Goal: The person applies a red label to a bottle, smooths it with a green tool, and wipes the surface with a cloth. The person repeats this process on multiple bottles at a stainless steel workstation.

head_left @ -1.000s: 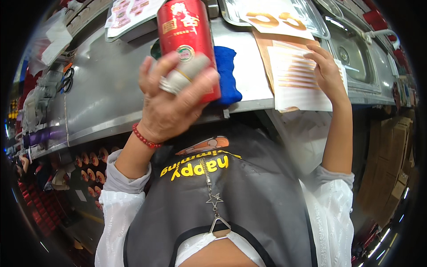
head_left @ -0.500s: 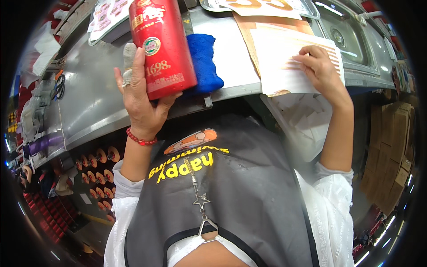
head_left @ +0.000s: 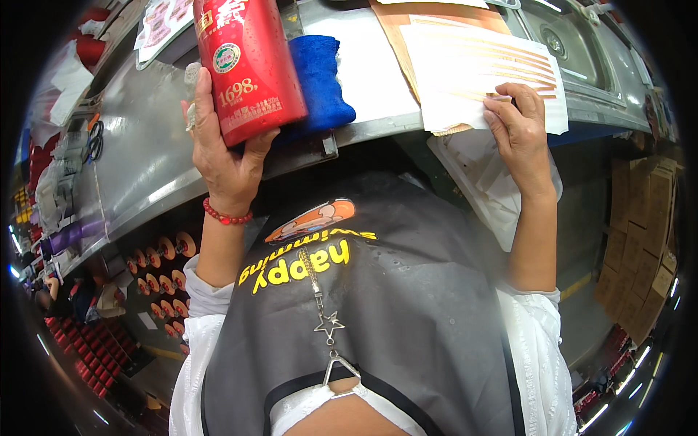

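My left hand (head_left: 224, 160) is closed round the lower part of a red bottle (head_left: 254, 80) with gold print and water drops. Pale wraps cover parts of its fingers. Against the bottle's right side lies a folded blue cloth (head_left: 320, 80). Over a white sheet (head_left: 451, 87) bearing rows of narrow gold strips (head_left: 520, 64), my right hand (head_left: 518, 120) is closed in a pinch. The end of a thin gold strip shows between thumb and forefinger; how much of it is off the sheet, I cannot tell.
Brown paper (head_left: 396, 29) lies under the sheet on the steel bench (head_left: 156, 145). A steel sink (head_left: 556, 43) is at the right. Below the bench edge hangs a clear plastic bag (head_left: 472, 167) with pale scraps. Black scissors (head_left: 96, 139) lie far left; cardboard (head_left: 636, 240) is stacked at right.
My left hand and the bottle have shifted slightly left and up. The right hand has turned more upright and moved a little lower, its pinch now near the right-hand strips.
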Motion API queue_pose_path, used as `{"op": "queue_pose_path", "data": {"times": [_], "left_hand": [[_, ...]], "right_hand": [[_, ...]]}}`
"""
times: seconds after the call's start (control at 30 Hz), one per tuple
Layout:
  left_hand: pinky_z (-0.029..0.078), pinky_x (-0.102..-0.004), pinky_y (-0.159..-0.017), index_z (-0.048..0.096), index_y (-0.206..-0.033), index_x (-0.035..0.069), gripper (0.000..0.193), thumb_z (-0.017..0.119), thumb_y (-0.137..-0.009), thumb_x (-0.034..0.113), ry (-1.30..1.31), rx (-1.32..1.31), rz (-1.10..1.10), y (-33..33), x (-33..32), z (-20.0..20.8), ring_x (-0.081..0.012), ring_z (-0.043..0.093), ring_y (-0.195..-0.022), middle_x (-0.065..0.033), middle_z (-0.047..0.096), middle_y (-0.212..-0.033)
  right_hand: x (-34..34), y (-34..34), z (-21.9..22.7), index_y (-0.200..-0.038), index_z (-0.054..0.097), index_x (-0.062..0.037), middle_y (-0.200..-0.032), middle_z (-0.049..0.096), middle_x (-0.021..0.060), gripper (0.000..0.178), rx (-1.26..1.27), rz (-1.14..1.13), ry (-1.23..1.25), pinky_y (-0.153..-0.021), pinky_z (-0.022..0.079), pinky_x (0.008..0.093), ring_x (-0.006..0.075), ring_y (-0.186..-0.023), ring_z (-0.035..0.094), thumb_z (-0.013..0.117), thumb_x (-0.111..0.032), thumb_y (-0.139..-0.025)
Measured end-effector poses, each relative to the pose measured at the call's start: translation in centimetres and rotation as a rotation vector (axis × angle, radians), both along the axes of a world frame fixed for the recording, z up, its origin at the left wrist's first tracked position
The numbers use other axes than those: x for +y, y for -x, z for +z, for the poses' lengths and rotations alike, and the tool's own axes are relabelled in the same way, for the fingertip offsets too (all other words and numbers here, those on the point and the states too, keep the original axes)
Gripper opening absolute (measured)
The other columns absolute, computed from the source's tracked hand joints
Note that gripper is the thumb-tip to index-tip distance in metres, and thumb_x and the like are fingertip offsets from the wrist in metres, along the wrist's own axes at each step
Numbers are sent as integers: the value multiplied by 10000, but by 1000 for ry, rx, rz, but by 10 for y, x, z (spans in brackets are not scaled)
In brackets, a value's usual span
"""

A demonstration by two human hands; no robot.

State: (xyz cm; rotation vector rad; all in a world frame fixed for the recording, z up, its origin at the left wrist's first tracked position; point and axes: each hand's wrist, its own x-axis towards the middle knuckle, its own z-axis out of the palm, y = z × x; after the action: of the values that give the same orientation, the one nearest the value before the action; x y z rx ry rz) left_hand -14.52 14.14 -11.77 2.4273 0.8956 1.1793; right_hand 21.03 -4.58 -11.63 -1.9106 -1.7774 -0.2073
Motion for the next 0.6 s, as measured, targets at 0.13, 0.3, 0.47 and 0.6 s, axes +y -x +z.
{"op": "queue_pose_path", "data": {"times": [0.13,0.3,0.47,0.6], "left_hand": [[176,-522,-1227,347,-1535,-10,963,760,-852,530,-18,2,-6,-1,-1,1,-329,514,-1359,-183,509,-1495],[281,-491,-1196,345,-1535,-19,953,771,-857,499,-69,6,-9,-3,1,2,-309,570,-1292,-188,542,-1457],[477,-396,-1048,315,-1548,-22,972,813,-842,421,21,-31,-63,2,1,2,-292,589,-1259,-219,531,-1446],[261,-530,-1199,309,-1564,9,1020,826,-808,456,7,68,-42,11,8,6,-376,561,-1303,-232,529,-1449]], "right_hand": [[-1,2,3,-923,720,-25,-1112,644,121,124,-9,1,-14,-941,475,422,347,-1133,564,765,-62,-813],[-5,3,-2,-909,703,-21,-1091,635,117,127,21,-73,-4,-940,462,435,350,-1115,560,766,-60,-806],[1,0,-2,-895,669,-9,-1113,620,134,106,11,-25,32,-959,443,441,356,-1120,547,735,-20,-814],[2,9,10,-887,626,12,-1149,586,156,92,65,9,28,-983,423,439,368,-1135,528,700,9,-831]]}}
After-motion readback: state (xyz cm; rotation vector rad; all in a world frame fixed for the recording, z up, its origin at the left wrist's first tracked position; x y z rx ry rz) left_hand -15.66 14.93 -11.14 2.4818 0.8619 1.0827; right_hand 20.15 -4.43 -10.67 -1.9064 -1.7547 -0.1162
